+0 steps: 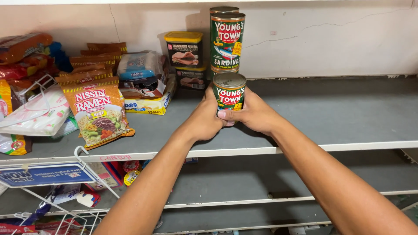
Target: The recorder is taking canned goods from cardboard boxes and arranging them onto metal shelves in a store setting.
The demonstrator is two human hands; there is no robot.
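Left hand (204, 119) and right hand (254, 114) both clasp 1 green-labelled metal sardine can (229, 92): rigid, probably weighty, smooth-sided, best gripped around its wall.

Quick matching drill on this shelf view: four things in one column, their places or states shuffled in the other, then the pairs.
Things:
1. green can
2. stacked cans
3. noodle packets
4. yellow-lidded tins

Places:
A. left part of the grey shelf
B. against the back wall, behind the held can
C. between left hand and right hand
D. left of the stacked cans

Pairs: 1-C, 2-B, 3-A, 4-D
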